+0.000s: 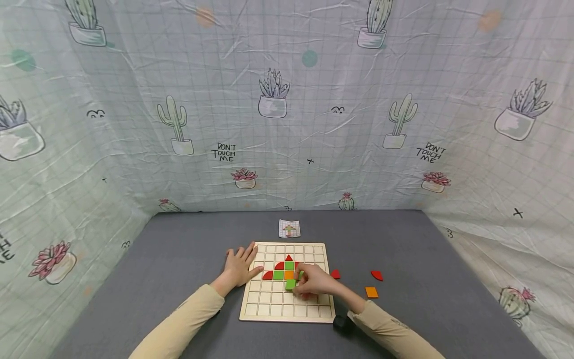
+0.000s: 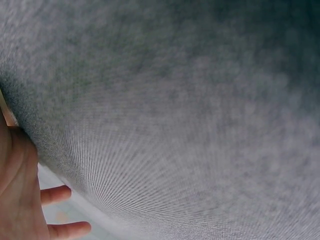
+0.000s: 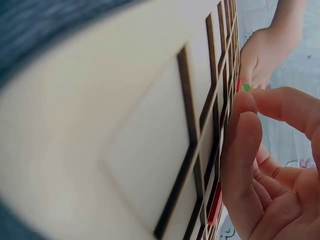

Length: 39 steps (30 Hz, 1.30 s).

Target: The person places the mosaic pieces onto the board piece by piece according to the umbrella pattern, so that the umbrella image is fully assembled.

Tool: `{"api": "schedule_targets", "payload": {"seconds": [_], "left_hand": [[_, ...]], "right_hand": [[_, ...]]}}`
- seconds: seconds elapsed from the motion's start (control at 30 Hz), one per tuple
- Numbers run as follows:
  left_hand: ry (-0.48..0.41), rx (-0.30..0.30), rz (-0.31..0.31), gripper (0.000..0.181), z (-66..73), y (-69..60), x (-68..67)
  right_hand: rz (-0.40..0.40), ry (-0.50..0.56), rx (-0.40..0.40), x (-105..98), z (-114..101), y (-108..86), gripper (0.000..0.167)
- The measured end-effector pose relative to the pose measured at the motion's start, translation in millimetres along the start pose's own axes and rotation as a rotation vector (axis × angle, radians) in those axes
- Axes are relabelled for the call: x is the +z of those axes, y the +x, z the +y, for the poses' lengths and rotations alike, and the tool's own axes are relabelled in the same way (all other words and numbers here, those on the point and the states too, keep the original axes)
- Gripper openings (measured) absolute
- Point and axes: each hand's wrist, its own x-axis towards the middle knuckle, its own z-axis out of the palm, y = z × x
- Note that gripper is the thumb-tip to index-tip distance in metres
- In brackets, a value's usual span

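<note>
A pale wooden grid board (image 1: 264, 310) lies on the grey table. My left hand (image 1: 237, 267) rests with spread fingers on its left edge; the left wrist view catches part of this hand (image 2: 20, 185) beside grey cloth. Over the middle of the board, my right hand (image 1: 316, 280) pinches a green square tile (image 1: 290, 285) between thumb and fingers, just below an orange tile (image 1: 289, 275). Above are a red triangle (image 1: 289, 258), a green tile (image 1: 289, 266), and red rounded pieces (image 1: 267, 275). Some tiles hide behind my right fingers. The right wrist view shows the pinched green tile (image 3: 246, 87) at the fingertips.
Right of the board lie a red piece (image 1: 335, 274), a red rounded piece (image 1: 377, 275) and an orange square (image 1: 370, 292). Behind the board is a small pattern card (image 1: 289, 235). A black object (image 1: 343, 323) sits by the lower right corner. Printed cloth (image 1: 309, 184) surrounds the table.
</note>
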Motion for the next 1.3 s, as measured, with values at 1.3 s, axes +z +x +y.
{"api": "schedule_targets", "payload": {"seconds": [1.3], "left_hand": [[-0.014,0.006,-0.008,0.068,-0.5,0.5,3.2]], "right_hand": [[0.003,0.024,0.085,6.2,-3.7,4.3,0.022]]}}
